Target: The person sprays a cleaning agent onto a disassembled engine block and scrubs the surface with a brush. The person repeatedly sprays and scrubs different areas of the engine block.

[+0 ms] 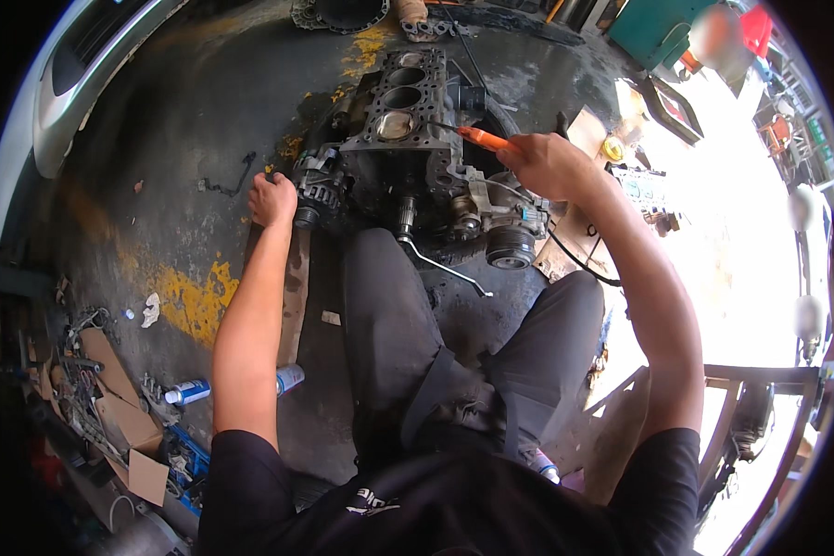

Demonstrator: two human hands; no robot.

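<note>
An engine block (400, 111) stands on the floor before me, its flat top deck and round cylinder bores facing up. My right hand (551, 167) is closed round an orange-handled tool (484, 139) with a thin dark blade. The blade's tip reaches over the right edge of the deck, by the nearest bore; whether it touches is unclear. My left hand (273, 199) is curled closed beside the alternator (321, 190) at the block's left. Something small and dark shows at its fingertips, too small to name. A ribbed pulley (511, 247) sits at the block's lower right.
A bent metal bar (449, 269) juts out below the crankshaft end (406, 213). Spray cans (187, 392) and torn cardboard (125, 422) lie at the lower left. A metal frame (760, 375) stands at the right. A black cable (584, 264) loops near my right knee.
</note>
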